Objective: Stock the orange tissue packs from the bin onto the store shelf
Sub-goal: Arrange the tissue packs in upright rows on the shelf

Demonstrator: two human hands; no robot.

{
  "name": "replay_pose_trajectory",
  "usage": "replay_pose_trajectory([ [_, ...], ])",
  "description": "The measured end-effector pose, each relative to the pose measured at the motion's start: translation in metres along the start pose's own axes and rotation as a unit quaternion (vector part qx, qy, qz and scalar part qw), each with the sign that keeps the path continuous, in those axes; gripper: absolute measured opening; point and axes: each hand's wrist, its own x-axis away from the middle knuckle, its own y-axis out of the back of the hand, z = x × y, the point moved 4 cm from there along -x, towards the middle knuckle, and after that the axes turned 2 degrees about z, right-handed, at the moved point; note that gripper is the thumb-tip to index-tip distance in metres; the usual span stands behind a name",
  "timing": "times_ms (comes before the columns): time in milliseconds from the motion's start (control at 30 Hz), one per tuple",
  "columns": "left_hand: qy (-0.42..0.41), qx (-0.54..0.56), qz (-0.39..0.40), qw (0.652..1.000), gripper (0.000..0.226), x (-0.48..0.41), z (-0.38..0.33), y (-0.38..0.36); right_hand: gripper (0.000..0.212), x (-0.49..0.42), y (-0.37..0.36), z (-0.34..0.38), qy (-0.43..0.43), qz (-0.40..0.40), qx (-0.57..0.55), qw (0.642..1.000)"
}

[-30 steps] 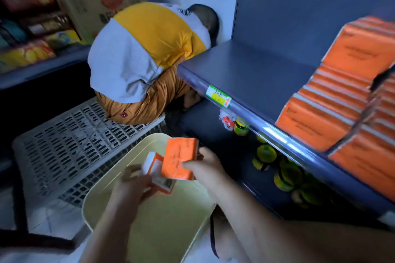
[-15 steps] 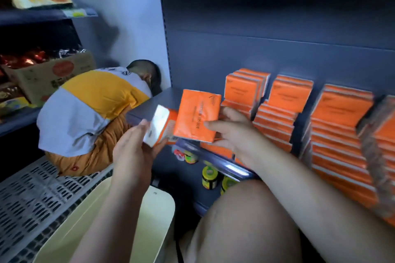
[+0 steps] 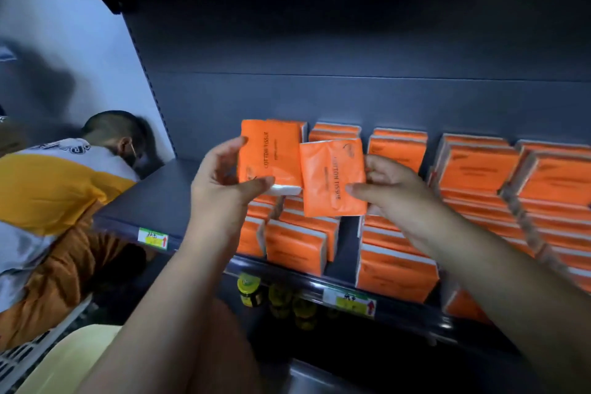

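The left hand (image 3: 224, 182) pinches one tissue pack (image 3: 268, 158) at its near lower corner, thumb on the printed face, fingers behind. The right hand (image 3: 393, 189) pinches a second pack (image 3: 332, 177) by its right edge (thumb in front, fingertips at the upper corner). Both packs are held upright, faces toward the camera, above the left end of the shelf (image 3: 150, 201), evidently to be set among the stacked packs (image 3: 396, 269) already filling its middle and right. The bare stretch of shelf lies to the left. The bin (image 3: 73, 358) sits at the near left, its contents not visible. A crouching person (image 3: 60, 201) occupies the far left.
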Motion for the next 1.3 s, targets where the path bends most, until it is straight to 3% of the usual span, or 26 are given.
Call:
replay_pose_trajectory([
  [100, 0.047, 0.048, 0.023, 0.997, 0.084, -0.014, 0.014, -0.014, 0.035, -0.001, 0.017, -0.001, 0.007, -0.008, 0.021, 1.000],
  [267, 0.143, 0.102, 0.070, 0.982, 0.063, -0.014, 0.049, -0.032, 0.036, -0.010, 0.034, -0.001, 0.015, -0.016, 0.054, 0.998],
  [400, 0.138, 0.096, 0.090, 0.982, 0.052, -0.030, 0.057, -0.041, 0.038, -0.023, 0.057, 0.008, 0.048, -0.049, 0.154, 0.986],
  [633, 0.077, 0.132, 0.043, 0.987, 0.057, -0.070, 0.059, -0.027, 0.032, -0.055, 0.083, 0.020, 0.085, -0.109, 0.250, 0.958],
  [800, 0.063, 0.137, 0.017, 0.988, 0.059, -0.083, 0.064, -0.020, 0.033, -0.091, 0.048, 0.016, 0.138, -0.083, 0.415, 0.895],
  [1000, 0.068, 0.129, -0.022, 0.989, 0.062, -0.092, 0.068, -0.017, 0.023, -0.144, -0.004, -0.002, 0.165, -0.044, 0.613, 0.771],
  [1100, 0.063, 0.133, -0.024, 0.989, 0.062, -0.095, 0.066, -0.016, 0.015, -0.156, -0.011, -0.004, 0.162, -0.053, 0.640, 0.749],
  [1300, 0.056, 0.115, -0.022, 0.992, 0.058, -0.096, 0.063, -0.010, 0.022, -0.160, -0.013, -0.012, 0.189, -0.072, 0.667, 0.717],
])
